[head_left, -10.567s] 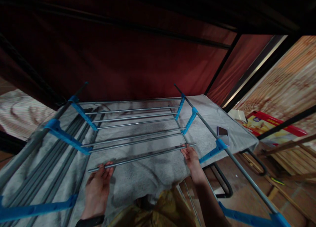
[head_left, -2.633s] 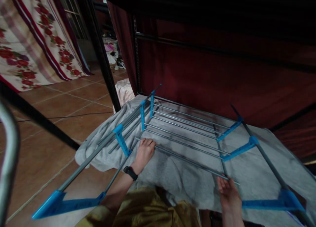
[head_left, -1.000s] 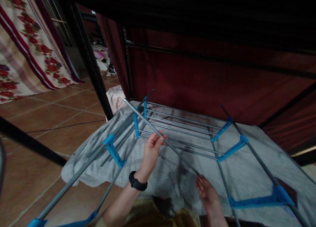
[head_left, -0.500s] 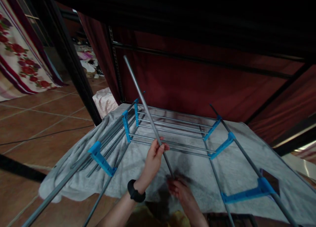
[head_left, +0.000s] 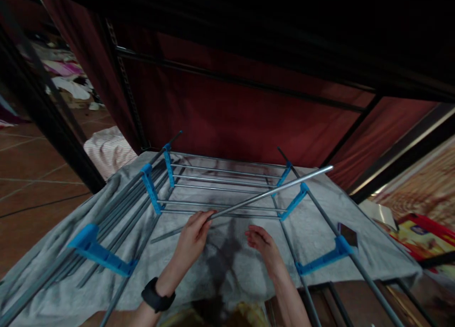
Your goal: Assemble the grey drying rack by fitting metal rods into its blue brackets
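My left hand (head_left: 195, 231), with a dark band on its wrist, grips a grey metal tube (head_left: 263, 194) near its middle. The tube slants up to the right, its far end over the right side of the rack. My right hand (head_left: 262, 244) is off the tube, holding nothing, with its fingers loosely curled and apart. Before me lies a rack frame of grey tubes joined by blue plastic brackets, such as the left one (head_left: 101, 251) and the right one (head_left: 325, 261). Several thin crossbars (head_left: 220, 187) span its far part.
A grey blanket (head_left: 227, 275) covers the bed under the frame. Loose tubes (head_left: 121, 218) lie along its left side. A dark flat phone-like object (head_left: 347, 234) rests at the right. Black bed posts (head_left: 53, 113) and a dark red curtain (head_left: 227, 113) surround the space.
The tube has swung from steeply upright, leaning left, to a low slant toward the right. My right hand has let go of its lower end. The view has turned right.
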The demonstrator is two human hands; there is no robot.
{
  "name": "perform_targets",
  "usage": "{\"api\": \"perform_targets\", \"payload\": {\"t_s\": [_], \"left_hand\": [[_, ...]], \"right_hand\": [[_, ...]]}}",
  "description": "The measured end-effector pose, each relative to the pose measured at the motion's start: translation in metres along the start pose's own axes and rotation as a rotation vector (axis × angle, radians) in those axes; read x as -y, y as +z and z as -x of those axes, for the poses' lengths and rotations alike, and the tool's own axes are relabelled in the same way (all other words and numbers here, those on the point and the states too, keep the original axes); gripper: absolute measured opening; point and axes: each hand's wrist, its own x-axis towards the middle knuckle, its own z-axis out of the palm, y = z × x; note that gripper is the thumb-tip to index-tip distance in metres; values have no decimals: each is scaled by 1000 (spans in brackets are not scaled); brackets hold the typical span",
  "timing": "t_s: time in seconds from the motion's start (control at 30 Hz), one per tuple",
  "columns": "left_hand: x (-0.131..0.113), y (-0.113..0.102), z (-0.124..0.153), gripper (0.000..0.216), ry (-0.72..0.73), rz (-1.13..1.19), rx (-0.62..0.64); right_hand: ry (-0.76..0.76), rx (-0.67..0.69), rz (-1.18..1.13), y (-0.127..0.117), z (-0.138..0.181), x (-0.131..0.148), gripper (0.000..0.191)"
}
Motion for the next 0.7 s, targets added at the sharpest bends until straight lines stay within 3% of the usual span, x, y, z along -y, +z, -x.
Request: {"api": "perform_targets", "payload": {"t_s": [0.13, 0.33, 0.7], "left_hand": [[28, -1, 13, 29, 69, -210, 33], [60, -6, 28, 35, 127, -438, 111], [86, -3, 40, 34, 110, -412, 173]], "right_hand": [[-47, -53, -88, -9, 2, 23, 46], [-106, -194, -371, -16, 0, 36, 37], [-239, -340, -472, -41, -18, 42, 31]]}}
